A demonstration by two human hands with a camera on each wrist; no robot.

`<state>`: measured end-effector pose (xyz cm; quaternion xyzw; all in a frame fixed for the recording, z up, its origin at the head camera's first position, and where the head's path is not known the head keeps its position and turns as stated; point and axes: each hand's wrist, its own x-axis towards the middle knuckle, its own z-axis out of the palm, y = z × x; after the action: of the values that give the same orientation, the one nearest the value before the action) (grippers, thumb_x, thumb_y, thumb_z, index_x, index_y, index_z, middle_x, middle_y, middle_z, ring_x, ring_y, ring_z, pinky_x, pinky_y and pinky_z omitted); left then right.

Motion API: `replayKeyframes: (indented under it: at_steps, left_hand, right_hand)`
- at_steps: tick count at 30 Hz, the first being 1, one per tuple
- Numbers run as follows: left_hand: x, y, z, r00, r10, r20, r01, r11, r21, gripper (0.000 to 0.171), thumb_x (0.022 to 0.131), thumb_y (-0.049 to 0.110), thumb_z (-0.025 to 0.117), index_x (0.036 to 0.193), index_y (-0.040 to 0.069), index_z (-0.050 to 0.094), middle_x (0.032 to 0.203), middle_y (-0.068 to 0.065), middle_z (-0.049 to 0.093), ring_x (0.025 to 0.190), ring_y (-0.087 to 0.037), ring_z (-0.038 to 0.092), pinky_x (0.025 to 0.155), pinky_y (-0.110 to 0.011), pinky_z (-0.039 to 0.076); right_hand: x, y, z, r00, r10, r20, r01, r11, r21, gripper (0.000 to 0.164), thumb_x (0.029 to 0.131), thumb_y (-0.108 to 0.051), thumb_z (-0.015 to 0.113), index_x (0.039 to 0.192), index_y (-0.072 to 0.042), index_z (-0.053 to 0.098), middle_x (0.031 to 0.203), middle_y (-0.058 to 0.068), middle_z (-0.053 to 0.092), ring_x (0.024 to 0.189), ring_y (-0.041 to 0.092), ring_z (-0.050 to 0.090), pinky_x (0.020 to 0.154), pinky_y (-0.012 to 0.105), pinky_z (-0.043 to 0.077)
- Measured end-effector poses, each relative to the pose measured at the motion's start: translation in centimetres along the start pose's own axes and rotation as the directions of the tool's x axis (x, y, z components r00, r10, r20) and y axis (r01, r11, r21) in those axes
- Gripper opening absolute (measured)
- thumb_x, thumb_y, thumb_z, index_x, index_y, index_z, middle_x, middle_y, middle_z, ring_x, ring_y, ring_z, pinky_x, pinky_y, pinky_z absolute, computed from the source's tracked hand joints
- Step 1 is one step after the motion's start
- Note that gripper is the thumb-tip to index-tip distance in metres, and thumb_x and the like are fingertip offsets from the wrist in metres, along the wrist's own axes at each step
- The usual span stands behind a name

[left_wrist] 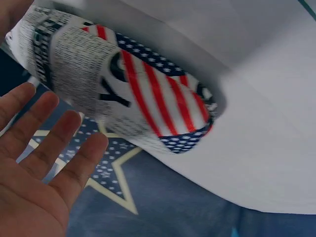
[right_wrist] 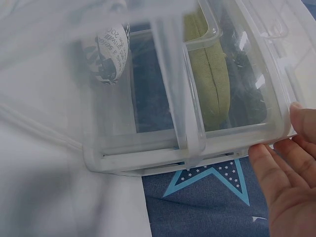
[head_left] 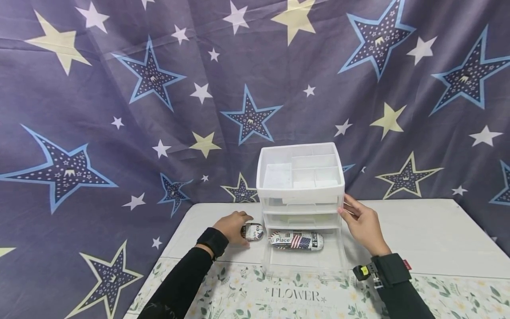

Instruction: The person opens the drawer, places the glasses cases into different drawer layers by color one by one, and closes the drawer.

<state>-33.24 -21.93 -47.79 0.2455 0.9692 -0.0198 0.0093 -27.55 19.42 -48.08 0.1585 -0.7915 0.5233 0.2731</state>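
Observation:
A rounded pouch with newspaper and flag print lies on the table left of a white drawer unit. My left hand is at this pouch, its fingers spread and fairly straight; in the left wrist view the pouch lies between thumb and fingers, without a plain grip. The clear bottom drawer is pulled out, and a similar printed pouch lies across it. My right hand touches the unit's right side, thumb at the front edge and fingers extended along the side.
An olive-green fabric item shows through a clear drawer in the right wrist view. Divided compartments form the unit's top. A floral cloth covers the table's front, and a star-patterned curtain hangs behind.

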Motion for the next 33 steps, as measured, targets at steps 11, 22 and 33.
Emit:
replayKeyframes:
  at_steps: [11, 22, 33]
  left_hand:
    - [0.5, -1.6, 0.5, 0.998, -0.044, 0.052, 0.052, 0.986, -0.158, 0.081, 0.06, 0.036, 0.102, 0.127, 0.006, 0.069, 0.121, -0.007, 0.068, 0.115, -0.026, 0.065, 0.104, -0.041, 0.055]
    - [0.6, -2.1, 0.7, 0.996, -0.068, 0.066, 0.078, 0.985, -0.157, 0.065, 0.061, 0.027, 0.101, 0.117, 0.01, 0.071, 0.109, 0.001, 0.066, 0.101, -0.018, 0.064, 0.094, -0.037, 0.058]
    - [0.7, -2.4, 1.1, 0.997, -0.066, 0.05, 0.074, 0.985, -0.155, 0.066, 0.057, 0.024, 0.101, 0.115, 0.009, 0.072, 0.106, 0.002, 0.067, 0.097, -0.015, 0.064, 0.094, -0.035, 0.059]
  right_hand:
    - [0.0, 0.0, 0.1, 1.0, 0.0, -0.006, 0.0, 1.0, -0.007, 0.051, 0.098, -0.003, 0.07, 0.145, 0.006, 0.052, 0.132, 0.03, 0.062, 0.113, 0.044, 0.067, 0.085, 0.002, 0.05]
    - [0.2, 0.0, 0.2, 1.0, 0.009, -0.004, -0.009, 1.0, -0.006, 0.052, 0.097, -0.002, 0.07, 0.145, 0.006, 0.052, 0.134, 0.029, 0.061, 0.114, 0.043, 0.067, 0.085, 0.002, 0.05]
    - [0.1, 0.2, 0.2, 1.0, 0.01, -0.002, -0.01, 1.0, -0.003, 0.052, 0.097, -0.002, 0.07, 0.145, 0.006, 0.052, 0.134, 0.029, 0.062, 0.114, 0.042, 0.067, 0.085, 0.002, 0.051]
